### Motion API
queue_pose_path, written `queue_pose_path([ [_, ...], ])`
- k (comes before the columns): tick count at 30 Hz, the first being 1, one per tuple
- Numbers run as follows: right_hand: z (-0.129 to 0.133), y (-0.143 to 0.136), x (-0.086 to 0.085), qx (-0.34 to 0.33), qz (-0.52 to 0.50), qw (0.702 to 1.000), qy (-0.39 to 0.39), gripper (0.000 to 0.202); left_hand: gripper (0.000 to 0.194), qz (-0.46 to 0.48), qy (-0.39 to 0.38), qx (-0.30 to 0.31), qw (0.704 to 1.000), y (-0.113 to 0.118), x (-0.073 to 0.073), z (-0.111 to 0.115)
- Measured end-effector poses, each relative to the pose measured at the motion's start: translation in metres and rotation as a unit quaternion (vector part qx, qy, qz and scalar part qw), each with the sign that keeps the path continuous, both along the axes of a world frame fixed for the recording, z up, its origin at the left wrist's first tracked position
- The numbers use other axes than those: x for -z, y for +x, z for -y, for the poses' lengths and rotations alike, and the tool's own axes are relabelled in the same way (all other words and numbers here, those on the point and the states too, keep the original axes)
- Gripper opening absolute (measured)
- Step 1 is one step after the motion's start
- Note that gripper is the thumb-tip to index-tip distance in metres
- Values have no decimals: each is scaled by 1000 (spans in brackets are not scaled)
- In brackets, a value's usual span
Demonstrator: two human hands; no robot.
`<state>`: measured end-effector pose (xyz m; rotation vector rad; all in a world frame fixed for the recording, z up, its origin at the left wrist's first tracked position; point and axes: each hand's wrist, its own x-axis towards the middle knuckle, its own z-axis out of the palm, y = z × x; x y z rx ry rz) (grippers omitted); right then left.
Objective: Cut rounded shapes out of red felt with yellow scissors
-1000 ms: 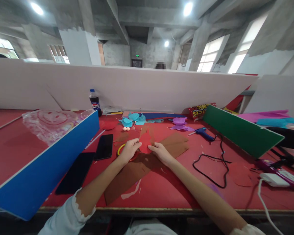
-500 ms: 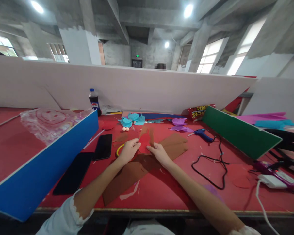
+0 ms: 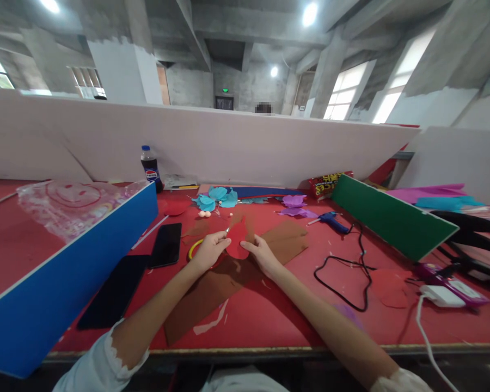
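A rounded red paper cutout (image 3: 237, 247), like a petal, is held between both hands over the middle of the table. My left hand (image 3: 210, 249) is closed, its thumb and fingers pinching the cutout's left edge. On the other edge, my right hand (image 3: 262, 252) grips the paper between thumb and fingers. A yellow scissors handle (image 3: 194, 248) shows beside my left hand, mostly covered by it; a small metal tip sticks out beyond the fingers. I cannot tell whether that hand also holds the scissors. Brown paper (image 3: 204, 296) lies beneath my hands.
Blue (image 3: 77, 267) and green (image 3: 392, 218) boards flank the work area. Two dark flat devices, a phone (image 3: 166, 245) and a larger one (image 3: 114, 292), lie left. Blue paper flowers (image 3: 218, 197), a cola bottle (image 3: 151, 170), a glue gun (image 3: 334, 222) and a black cord (image 3: 341, 261) sit around.
The red cutout has tilted and now shows its broad rounded face between my hands. The whole view has shifted slightly; both hands keep their hold.
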<state>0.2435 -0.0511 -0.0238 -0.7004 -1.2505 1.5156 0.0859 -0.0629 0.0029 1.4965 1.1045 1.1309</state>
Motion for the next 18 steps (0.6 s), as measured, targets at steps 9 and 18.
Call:
queue_pose_path([
  [9, -2, 2, 0, 1, 10, 1000, -20, 29, 23, -30, 0, 0, 1000, 0, 8, -3],
  [18, -3, 4, -2, 4, 13, 1000, -16, 27, 20, -54, 16, -12, 998, -1, 9, -4],
])
